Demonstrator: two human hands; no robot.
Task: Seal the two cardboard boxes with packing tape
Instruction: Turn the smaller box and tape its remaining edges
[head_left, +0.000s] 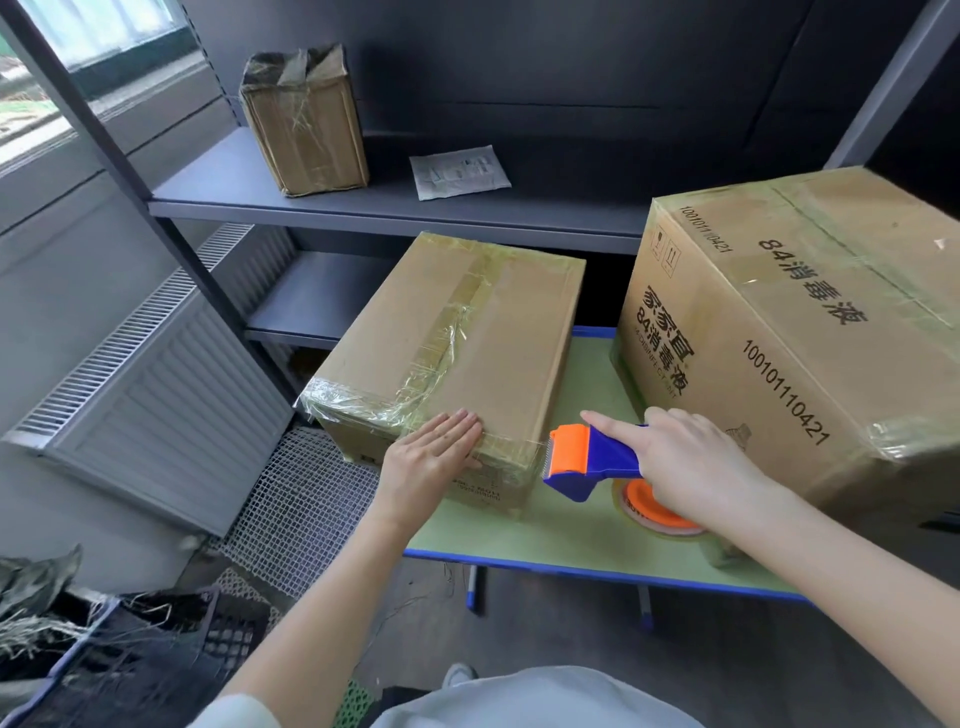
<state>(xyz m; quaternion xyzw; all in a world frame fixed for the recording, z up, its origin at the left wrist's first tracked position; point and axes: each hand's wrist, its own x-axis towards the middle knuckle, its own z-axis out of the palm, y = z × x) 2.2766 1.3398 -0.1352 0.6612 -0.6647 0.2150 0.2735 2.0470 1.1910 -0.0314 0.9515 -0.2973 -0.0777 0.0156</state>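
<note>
Head view, left hand: my left hand (431, 457) lies flat with straight fingers and holds nothing. It presses on the near top edge of the smaller box (452, 353), right on the clear tape wrapped over that edge.
Head view, right hand: my right hand (691, 467) is curled round the blue handle of the tape dispenser (592, 457), forefinger stretched along its top. The orange blade end sits just beside the box's near right corner.
Tape roll: the tape roll (654, 512) on its orange hub is partly hidden under my wrist, low over the green table (545, 535).
Strip to the blade: I cannot tell whether tape runs from the box to the blade.
Smaller box: it stands at the left end of the table. Tape runs along its top seam and across both the near and far edges, wrinkled in places.
Larger box: the larger box (789, 332) stands on the right of the table, apart from the smaller one. A glossy band runs along its top, with more tape at its near corner.
Done, as I judge: both boxes look closed, and their visible seams are covered.
Left, as I judge: cutting or freeing the dispenser at this corner and smoothing the last strip. Sides I cannot see may also need tape.
Behind: the grey shelf (395, 208) carries a third taped box (306, 124) and a paper packet (460, 171).
</note>
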